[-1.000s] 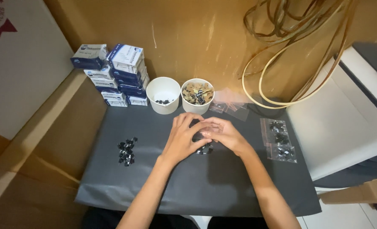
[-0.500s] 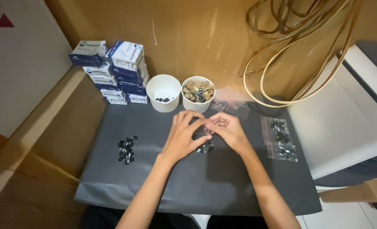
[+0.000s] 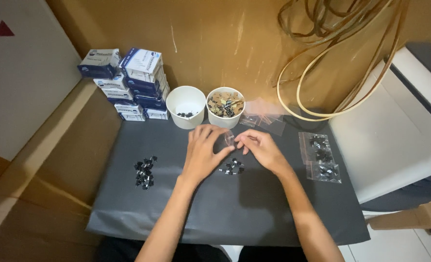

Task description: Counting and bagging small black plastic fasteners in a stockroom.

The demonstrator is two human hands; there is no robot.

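Head view: left hand (image 3: 202,153) and right hand (image 3: 259,148) pinch small clear bag (image 3: 229,139) between fingertips, mouth held open above small black parts (image 3: 231,167) on grey mat (image 3: 176,213); filled bags (image 3: 321,156) parked right, cups (image 3: 206,106) behind for reach.

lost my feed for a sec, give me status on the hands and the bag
Left hand and right hand both pinching a small clear bag. Pile of small black parts just beneath. Nothing in the way.

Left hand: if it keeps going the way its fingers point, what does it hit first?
The left hand points away from the body, toward the wall. Apart from the small clear bag at its fingertips, the first thing in line looks like the white cup holding a few dark bits, though depth is hard to judge.
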